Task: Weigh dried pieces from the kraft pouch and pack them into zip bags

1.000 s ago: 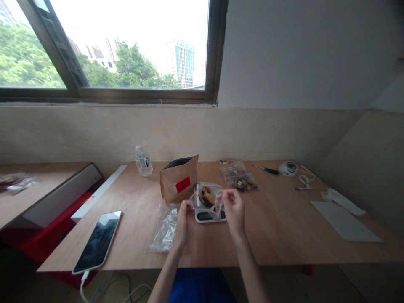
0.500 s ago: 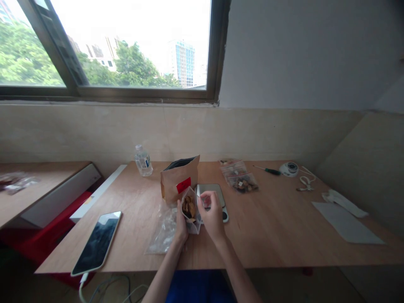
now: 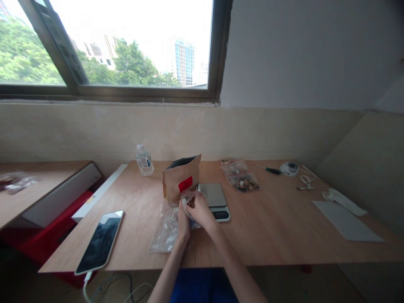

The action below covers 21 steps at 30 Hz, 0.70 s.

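Left hand (image 3: pixel 183 222) and right hand (image 3: pixel 198 210) both pinch bag (image 3: pixel 187 199), seemingly steadying its mouth. Scale (image 3: pixel 213 194) sits at 3 o'clock, pouch (image 3: pixel 181 179) at 12.

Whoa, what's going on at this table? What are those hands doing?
A person at the wooden table holds a small clear bag of brownish bits with both hands: the left hand grips its side, the right hand pinches its top. A brown paper pouch stands just behind it, a kitchen scale beside it. Empty clear bags lie by the left wrist, filled bags farther back, a phone off to the left.
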Motion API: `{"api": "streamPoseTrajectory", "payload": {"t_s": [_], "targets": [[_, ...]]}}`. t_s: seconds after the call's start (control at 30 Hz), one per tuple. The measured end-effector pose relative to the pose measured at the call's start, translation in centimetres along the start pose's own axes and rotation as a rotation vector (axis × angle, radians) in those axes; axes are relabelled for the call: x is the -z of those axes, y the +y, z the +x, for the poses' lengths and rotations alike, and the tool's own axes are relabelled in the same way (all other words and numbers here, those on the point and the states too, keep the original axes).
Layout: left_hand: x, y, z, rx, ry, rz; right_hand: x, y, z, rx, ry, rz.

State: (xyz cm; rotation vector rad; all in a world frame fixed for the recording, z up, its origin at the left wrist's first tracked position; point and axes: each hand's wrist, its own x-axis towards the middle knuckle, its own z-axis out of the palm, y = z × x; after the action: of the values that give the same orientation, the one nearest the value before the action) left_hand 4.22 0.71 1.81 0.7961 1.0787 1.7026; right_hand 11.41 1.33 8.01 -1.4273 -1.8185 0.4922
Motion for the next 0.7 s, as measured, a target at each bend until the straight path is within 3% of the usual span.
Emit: {"api": "streamPoseTrajectory", "payload": {"t_s": [0.17,0.5,0.7], "targets": [[-0.2,0.1,0.1,-0.034,0.009,0.060,0.3,0.0,0.7,-0.041,-0.018,-0.018],[0.2,-0.6,0.4,0.048,0.028,-0.036,2.5,-1.1,-1.0,-0.074,-0.004,0.264],[0.0,-0.4,0.7,0.180,0.012,-0.120,4.2,-0.4,-1.2,-0.163,0.049,0.399]]}}
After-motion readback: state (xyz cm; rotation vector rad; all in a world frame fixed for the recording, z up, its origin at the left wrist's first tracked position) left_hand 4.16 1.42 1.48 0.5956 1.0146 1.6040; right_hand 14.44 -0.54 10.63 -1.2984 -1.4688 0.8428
